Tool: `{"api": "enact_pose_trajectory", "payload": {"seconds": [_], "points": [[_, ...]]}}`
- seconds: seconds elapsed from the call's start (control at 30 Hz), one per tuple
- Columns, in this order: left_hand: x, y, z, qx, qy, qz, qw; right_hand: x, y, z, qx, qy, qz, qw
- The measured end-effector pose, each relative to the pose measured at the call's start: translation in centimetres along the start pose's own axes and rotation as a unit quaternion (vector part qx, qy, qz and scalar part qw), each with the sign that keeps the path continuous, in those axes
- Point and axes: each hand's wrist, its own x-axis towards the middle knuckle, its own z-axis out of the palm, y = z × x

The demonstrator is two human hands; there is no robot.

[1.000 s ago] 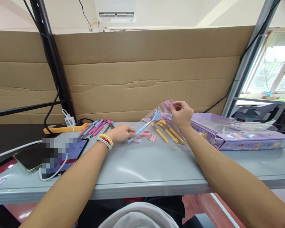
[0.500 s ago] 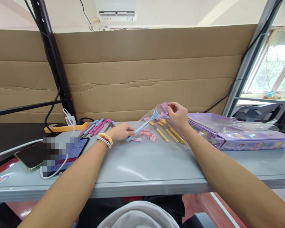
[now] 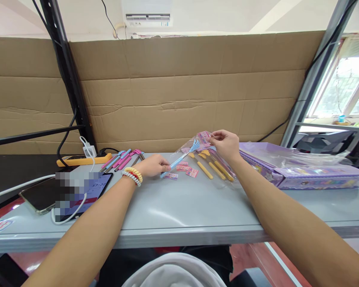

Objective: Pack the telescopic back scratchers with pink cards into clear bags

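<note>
Blue plastic stick with a fan-shaped head — the left hand pinches its lower end between closed fingertips, low over the grey table. Its head reaches into the mouth of a clear bag, which the right hand holds up by the pink label at its top, fingers closed on it. Yellow sticks lie inside the bag. Small pink tags rest on the table just beside the left hand — pink and blue sticks lie further left, a purple box to the right.
</note>
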Motion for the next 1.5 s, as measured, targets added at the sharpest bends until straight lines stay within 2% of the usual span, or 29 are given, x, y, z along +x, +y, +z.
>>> {"api": "enact_pose_trajectory", "payload": {"seconds": [0.27, 0.43, 0.63, 0.83, 0.93, 1.1, 1.17, 1.33, 1.5], "points": [[0.0, 0.0, 0.0, -0.009, 0.007, -0.005, 1.000, -0.2, 0.6, 0.5, -0.010, -0.073, -0.031, 0.997], [0.0, 0.1, -0.1, 0.000, 0.007, -0.001, 1.000, -0.1, 0.8, 0.4, -0.063, -0.070, -0.036, 0.995], [0.0, 0.0, -0.1, 0.005, 0.002, -0.002, 1.000, 0.1, 0.4, 0.2, -0.044, -0.052, 0.024, 0.997], [-0.1, 0.2, 0.0, 0.006, 0.000, -0.011, 1.000, 0.0, 0.1, 0.1, -0.065, -0.044, 0.011, 0.997], [-0.1, 0.5, 0.0, 0.017, -0.003, -0.009, 1.000, -0.3, -0.2, 0.0, -0.069, -0.073, 0.014, 0.995], [0.1, 0.7, 0.1, 0.025, -0.012, -0.004, 1.000, -0.7, -0.2, 0.2, -0.076, -0.161, -0.005, 0.984], [0.1, 0.7, 0.1, 0.029, -0.014, -0.002, 1.000, -0.5, 0.2, 0.4, -0.046, -0.171, 0.001, 0.984], [0.1, 0.4, 0.1, 0.026, -0.007, -0.001, 1.000, 0.4, 1.7, 0.9, 0.120, -0.196, 0.060, 0.971], [0.1, 0.5, 0.1, 0.026, -0.004, 0.001, 1.000, 0.1, 1.8, 1.2, 0.126, -0.200, 0.076, 0.969]]}}
